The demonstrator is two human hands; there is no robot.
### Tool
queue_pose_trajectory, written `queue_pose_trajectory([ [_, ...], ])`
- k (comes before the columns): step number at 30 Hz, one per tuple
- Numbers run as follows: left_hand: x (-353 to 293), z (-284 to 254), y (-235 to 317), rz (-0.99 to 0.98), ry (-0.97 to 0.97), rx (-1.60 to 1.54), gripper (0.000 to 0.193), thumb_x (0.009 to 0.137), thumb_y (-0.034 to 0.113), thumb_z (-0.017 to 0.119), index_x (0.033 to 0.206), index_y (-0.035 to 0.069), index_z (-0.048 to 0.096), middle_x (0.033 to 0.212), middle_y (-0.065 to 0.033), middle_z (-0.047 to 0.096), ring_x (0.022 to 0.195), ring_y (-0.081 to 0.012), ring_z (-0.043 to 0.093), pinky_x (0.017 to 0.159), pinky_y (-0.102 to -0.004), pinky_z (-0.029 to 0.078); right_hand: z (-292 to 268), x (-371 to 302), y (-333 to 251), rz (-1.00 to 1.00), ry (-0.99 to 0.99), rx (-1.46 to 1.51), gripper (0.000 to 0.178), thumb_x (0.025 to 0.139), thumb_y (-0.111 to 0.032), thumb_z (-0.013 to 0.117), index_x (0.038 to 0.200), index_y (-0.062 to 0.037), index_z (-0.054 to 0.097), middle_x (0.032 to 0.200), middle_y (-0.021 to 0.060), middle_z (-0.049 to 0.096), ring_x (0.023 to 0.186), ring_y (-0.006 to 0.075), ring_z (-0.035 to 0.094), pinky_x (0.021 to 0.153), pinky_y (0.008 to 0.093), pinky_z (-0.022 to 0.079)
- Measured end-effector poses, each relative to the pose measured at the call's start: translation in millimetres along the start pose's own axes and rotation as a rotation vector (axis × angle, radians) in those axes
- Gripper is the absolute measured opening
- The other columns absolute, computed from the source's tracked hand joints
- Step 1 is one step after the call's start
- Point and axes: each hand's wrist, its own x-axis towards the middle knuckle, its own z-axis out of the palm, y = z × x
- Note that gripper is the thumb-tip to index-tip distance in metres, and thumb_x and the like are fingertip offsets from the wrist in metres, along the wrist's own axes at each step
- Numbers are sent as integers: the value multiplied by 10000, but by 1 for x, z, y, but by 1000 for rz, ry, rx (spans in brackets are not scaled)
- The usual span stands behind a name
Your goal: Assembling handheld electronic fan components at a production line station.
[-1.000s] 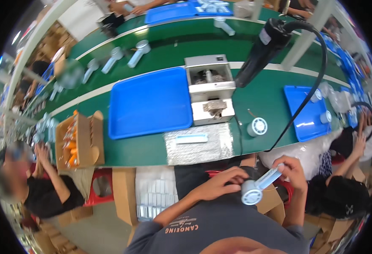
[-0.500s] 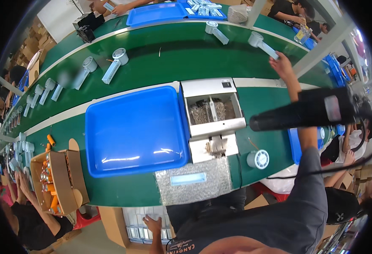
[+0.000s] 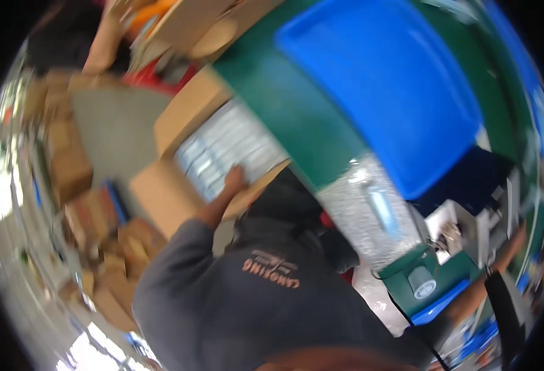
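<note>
My left hand (image 3: pixel 236 179) reaches into an open cardboard box (image 3: pixel 168 191), touching or just above rows of pale blue-and-white pieces (image 3: pixel 231 141). Blur hides its fingers, so any hold is unclear. At the far right my right hand (image 3: pixel 517 246) stretches past the metal machine (image 3: pixel 448 232) toward the green conveyor; it is smeared, and nothing in it can be made out. A flat pale-blue piece (image 3: pixel 381 210) lies on a bubble-wrap sheet (image 3: pixel 353 201). Near the machine, a round light-blue part with a slotted end (image 3: pixel 421 283) stands on the green table.
A large blue tray (image 3: pixel 383 86) sits on the green table (image 3: pixel 296 117). Cardboard boxes (image 3: pixel 68 154) are stacked on the floor at left. Another person's arm (image 3: pixel 103 43) is at the upper left, beside a carton with orange parts. A black device (image 3: pixel 505 309) stands at lower right.
My head has turned left and down, swinging the whole view and blurring it. Earlier my right hand gripped a light-blue handled piece on the conveyor. My left hand is still at the box.
</note>
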Motion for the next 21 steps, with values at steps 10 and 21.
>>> queue_pose_trajectory([
  [10, -35, -145, -86, -347, 693, 40, 737, 694, 98, 732, 1372, 50, 447, 1418, -232, 419, 1321, -417, 425, 999, -507, 480, 127, -404, -262, -51, -440, 30, 595, 1021, -356, 520, 1477, 14, 423, 1500, 166, 474, 1368, 303, 464, 1149, 443, 323],
  [21, -11, -157, -135, -395, 231, 205, 1031, 553, 263, 930, 1392, 83, 358, 1434, -210, 376, 1339, -384, 424, 985, -563, 497, 153, -471, -286, -102, -300, 159, 555, 1041, -292, 506, 1491, 18, 409, 1511, 203, 450, 1426, 319, 390, 1187, 443, 268],
])
